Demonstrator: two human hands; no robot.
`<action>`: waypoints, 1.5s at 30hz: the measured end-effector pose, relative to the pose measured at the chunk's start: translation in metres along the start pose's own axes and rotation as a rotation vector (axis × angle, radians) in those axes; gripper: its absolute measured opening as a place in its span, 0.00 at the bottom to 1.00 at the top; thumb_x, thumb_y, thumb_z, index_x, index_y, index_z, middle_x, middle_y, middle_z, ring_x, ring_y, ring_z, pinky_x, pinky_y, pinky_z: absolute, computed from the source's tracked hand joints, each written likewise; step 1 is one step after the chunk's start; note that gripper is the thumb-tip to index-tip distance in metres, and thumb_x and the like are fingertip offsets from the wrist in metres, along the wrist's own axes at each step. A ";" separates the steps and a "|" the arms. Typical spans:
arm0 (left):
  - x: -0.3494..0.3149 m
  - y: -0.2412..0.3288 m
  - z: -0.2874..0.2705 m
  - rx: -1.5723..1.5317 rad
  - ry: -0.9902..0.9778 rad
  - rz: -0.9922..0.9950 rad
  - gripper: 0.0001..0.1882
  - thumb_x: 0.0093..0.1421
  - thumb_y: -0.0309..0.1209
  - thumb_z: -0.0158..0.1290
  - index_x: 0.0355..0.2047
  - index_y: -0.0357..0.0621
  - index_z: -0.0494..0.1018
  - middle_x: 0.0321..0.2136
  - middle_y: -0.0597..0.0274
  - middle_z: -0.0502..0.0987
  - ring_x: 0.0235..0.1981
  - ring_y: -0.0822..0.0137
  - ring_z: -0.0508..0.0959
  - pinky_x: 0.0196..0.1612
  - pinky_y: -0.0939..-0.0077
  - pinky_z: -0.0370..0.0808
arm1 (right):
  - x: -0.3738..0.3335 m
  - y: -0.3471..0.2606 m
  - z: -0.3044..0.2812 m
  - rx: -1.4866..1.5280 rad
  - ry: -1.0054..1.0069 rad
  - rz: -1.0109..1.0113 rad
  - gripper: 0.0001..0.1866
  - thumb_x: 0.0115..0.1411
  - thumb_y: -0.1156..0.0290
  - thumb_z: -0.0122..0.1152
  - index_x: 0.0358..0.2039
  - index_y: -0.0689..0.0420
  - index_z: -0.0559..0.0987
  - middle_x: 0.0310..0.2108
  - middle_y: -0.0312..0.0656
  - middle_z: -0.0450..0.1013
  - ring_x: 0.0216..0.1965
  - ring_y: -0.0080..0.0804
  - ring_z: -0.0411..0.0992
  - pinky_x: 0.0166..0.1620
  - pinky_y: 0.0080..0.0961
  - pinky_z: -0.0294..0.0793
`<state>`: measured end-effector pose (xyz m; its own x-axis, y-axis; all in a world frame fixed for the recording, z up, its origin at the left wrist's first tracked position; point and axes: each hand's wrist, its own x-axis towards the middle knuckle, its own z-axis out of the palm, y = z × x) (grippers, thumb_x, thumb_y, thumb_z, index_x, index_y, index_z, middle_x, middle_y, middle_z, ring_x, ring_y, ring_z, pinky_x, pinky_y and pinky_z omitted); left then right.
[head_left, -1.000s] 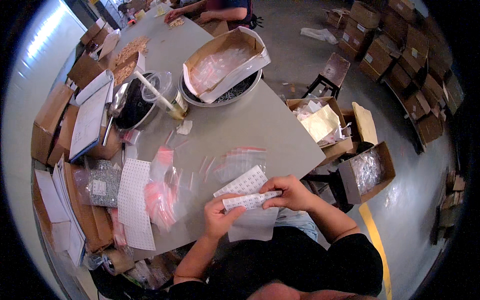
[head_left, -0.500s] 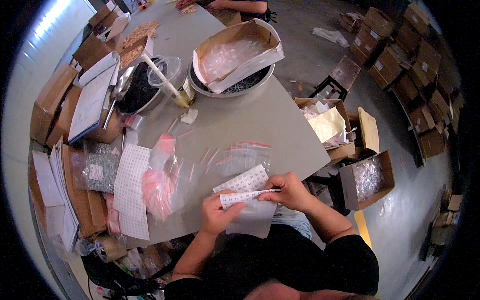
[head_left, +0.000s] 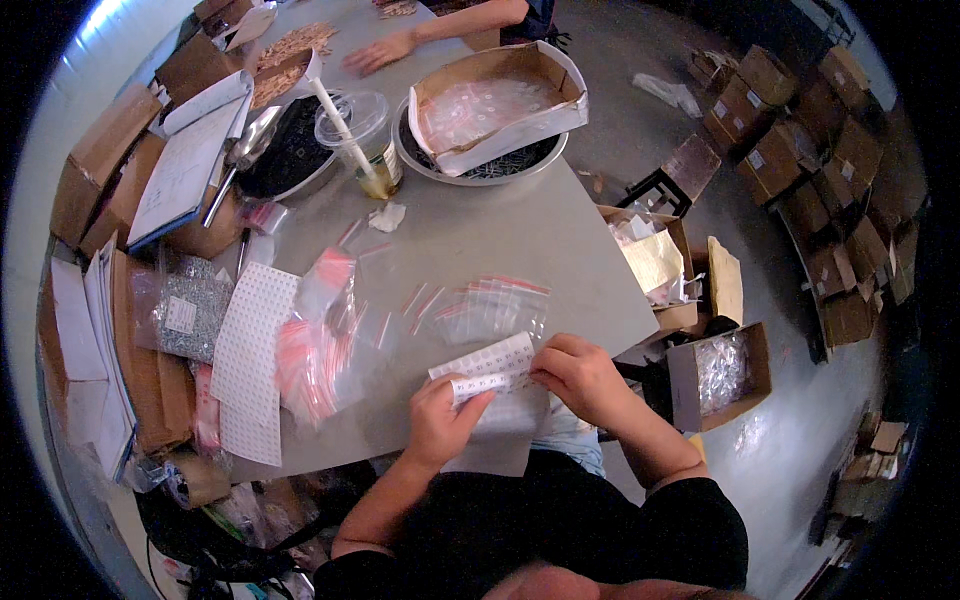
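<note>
My left hand [head_left: 442,425] pinches the bent label sheet [head_left: 490,382] firmly, near the worktop's [head_left: 500,235] front edge; my right hand [head_left: 578,380] has fingertips closed at its right end. I'd hold the bend taut and peel slowly, avoiding creases.

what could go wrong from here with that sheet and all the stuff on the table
The printed label sheet curls over between the left hand and right hand, so it might crease or its labels might lift.

The fanned zip bags lie loose just beyond the sheet, so a sleeveless forearm or hand could scatter them.

The open carton tray sits tilted on the metal bowl; a knock might tip it.
</note>
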<state>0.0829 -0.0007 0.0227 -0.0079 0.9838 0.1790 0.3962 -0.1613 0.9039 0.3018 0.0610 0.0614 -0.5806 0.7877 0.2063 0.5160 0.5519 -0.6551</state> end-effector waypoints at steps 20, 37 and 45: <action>0.005 0.004 -0.003 0.045 0.002 0.114 0.07 0.49 0.28 0.62 0.25 0.38 0.77 0.27 0.54 0.78 0.28 0.52 0.77 0.33 0.63 0.73 | 0.069 0.036 0.011 -0.194 0.080 0.147 0.14 0.48 0.82 0.61 0.37 0.59 0.72 0.33 0.48 0.73 0.34 0.46 0.74 0.38 0.34 0.73; 0.004 0.000 -0.001 0.075 0.038 0.170 0.09 0.49 0.29 0.61 0.24 0.37 0.74 0.27 0.51 0.77 0.29 0.48 0.76 0.34 0.59 0.73 | 0.090 0.040 0.003 -0.316 -0.051 0.093 0.10 0.51 0.72 0.62 0.33 0.57 0.72 0.35 0.47 0.71 0.40 0.49 0.70 0.45 0.39 0.69; 0.003 -0.003 -0.002 0.077 0.005 0.169 0.08 0.49 0.28 0.61 0.24 0.37 0.74 0.28 0.51 0.77 0.29 0.49 0.76 0.34 0.60 0.73 | 0.098 0.045 0.023 -0.277 -0.055 -0.013 0.11 0.45 0.72 0.68 0.28 0.57 0.75 0.39 0.48 0.68 0.45 0.50 0.64 0.50 0.38 0.66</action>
<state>0.0801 0.0021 0.0209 0.0603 0.9428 0.3277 0.4614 -0.3175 0.8284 0.2538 0.1565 0.0351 -0.6175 0.7683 0.1685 0.6564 0.6214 -0.4279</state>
